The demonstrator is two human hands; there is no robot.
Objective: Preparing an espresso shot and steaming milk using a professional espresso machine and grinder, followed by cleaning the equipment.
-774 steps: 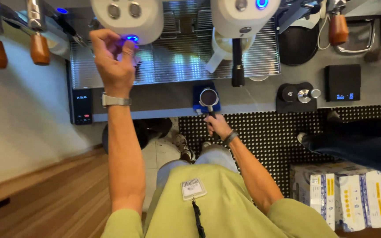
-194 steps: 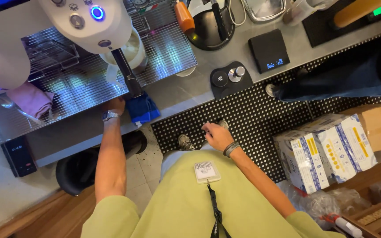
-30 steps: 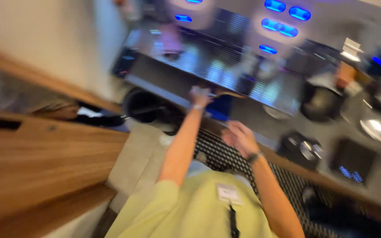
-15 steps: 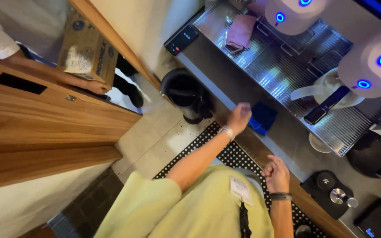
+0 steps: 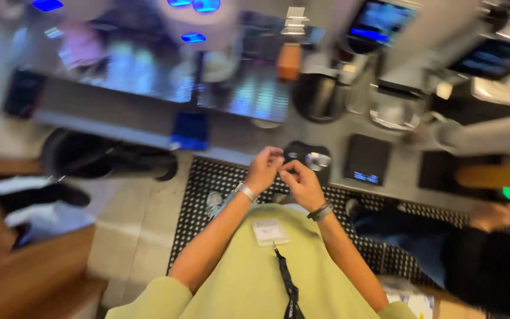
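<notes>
Bare left hand [image 5: 262,169] | touching right hand [image 5: 302,184] | grip state unclear, blurred

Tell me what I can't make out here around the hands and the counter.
- Head view: whether the left hand and right hand pinch anything between the touching fingertips is too small to tell.
- The machine along the top is smeared by motion blur.
- The small scale has a lit display too small to read.
- A co-worker at right is cut off by the frame edge.
</notes>
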